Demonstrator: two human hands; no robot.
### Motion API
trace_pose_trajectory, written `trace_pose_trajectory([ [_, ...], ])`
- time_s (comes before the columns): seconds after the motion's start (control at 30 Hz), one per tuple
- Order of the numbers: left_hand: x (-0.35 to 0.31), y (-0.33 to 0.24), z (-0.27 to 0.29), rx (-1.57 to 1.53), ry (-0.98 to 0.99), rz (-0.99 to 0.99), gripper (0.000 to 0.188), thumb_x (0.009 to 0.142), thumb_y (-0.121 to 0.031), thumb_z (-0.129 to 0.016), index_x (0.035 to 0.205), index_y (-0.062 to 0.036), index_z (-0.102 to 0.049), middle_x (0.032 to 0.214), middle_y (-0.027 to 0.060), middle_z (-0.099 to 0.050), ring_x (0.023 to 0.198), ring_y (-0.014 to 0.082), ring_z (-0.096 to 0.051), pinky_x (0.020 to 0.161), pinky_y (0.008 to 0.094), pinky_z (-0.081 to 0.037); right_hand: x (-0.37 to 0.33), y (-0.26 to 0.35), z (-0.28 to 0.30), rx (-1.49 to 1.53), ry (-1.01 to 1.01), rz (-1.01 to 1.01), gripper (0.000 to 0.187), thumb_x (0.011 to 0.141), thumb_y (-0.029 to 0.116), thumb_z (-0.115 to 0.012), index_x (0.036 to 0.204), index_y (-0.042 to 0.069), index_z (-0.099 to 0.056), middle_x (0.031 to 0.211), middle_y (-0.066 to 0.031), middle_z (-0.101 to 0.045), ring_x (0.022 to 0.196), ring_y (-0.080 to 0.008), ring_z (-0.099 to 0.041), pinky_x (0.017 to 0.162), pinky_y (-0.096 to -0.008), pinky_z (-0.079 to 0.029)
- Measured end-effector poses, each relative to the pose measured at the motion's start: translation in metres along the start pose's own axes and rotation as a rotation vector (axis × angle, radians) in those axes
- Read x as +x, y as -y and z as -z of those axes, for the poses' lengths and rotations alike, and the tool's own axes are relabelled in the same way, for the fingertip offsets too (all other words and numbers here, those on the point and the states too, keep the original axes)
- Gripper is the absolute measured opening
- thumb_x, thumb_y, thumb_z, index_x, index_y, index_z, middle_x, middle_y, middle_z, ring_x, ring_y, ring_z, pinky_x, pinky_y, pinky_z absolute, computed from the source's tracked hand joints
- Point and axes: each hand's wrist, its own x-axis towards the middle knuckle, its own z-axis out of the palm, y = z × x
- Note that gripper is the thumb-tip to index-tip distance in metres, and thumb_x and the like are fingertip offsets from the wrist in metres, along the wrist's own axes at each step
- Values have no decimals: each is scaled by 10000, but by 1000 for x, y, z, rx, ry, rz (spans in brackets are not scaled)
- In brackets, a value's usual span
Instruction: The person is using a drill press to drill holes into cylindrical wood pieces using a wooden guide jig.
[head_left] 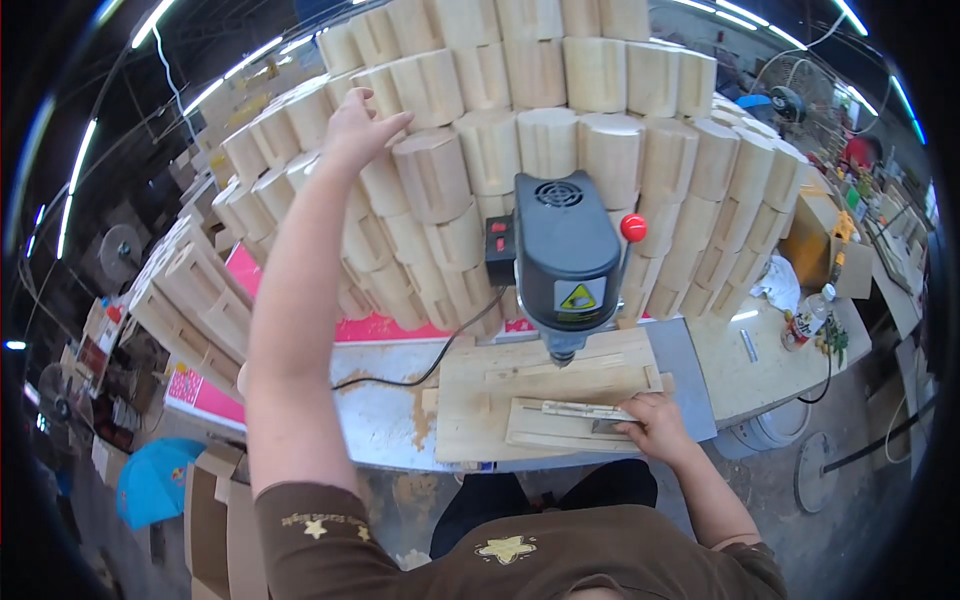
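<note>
My left hand (365,130) is raised at the far left against a tall stack of pale wooden blocks (432,178), each rounded with a lengthwise groove. Its thumb and fingers are apart, and nothing shows between them. Low on the bench, my right hand (655,425) is closed on a flat grey piece (608,426) at the right end of a wooden jig (530,428). What kind of piece it is I cannot make out. Above the jig stands a dark grey bench drill (567,250) with a red-knobbed lever (633,228); its chuck (562,352) points down at the boards.
A black cable (400,382) curves left from the drill across the bench. Over the side table at right stand a plastic bottle (812,315) and a white cloth (778,283). Cardboard boxes (215,530) and a blue umbrella (155,482) are at lower left.
</note>
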Motion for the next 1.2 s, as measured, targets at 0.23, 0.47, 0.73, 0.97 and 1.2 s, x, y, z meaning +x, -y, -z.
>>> trace_pose_trajectory([
  [0.23, 48, -17, -60, -263, -59, 281, 791, 653, -369, -780, 1226, 58, -441, 1155, 205, -578, 1061, 273, -581, 904, 340, -467, -1, 3, -2, -30, -30, 6, 293, 677, 204, -723, 919, 73, -623, 811, -88, -619, 792, -292, -602, 746, -405, -443],
  [0.47, 42, -2, -56, -495, -270, 67, 728, 686, -359, -775, 1209, 44, -468, 1053, 159, -618, 895, 196, -630, 740, 306, -511, 5, 2, -2, -7, -17, 23, 294, 680, 201, -721, 928, 77, -625, 823, -85, -623, 800, -290, -603, 737, -403, -447],
  [0.73, -72, -48, 43, -1054, -456, -205, 406, 870, -167, -620, 1198, 40, -500, 1005, 100, -629, 901, 139, -612, 770, 244, -484, -5, 0, -2, 9, -14, -7, 291, 679, 201, -720, 920, 70, -623, 812, -88, -620, 787, -298, -598, 733, -406, -446],
  [0.97, -242, -14, 37, -946, 204, 270, 394, 759, -52, -676, 1135, 22, -584, 1038, 91, -641, 928, 126, -604, 825, 268, -477, 1, -4, 3, -52, 22, 74, 314, 662, 172, -734, 941, 64, -639, 779, -102, -601, 806, -305, -570, 750, -402, -429],
  [1.2, -324, 21, -39, -704, 723, 501, 377, 739, -141, -736, 1053, 37, -627, 940, 60, -652, 859, 108, -582, 786, 249, -453, 30, -24, -9, 55, 94, -13, 312, 681, 98, -725, 975, 34, -644, 819, -113, -600, 833, -309, -533, 779, -381, -428],
])
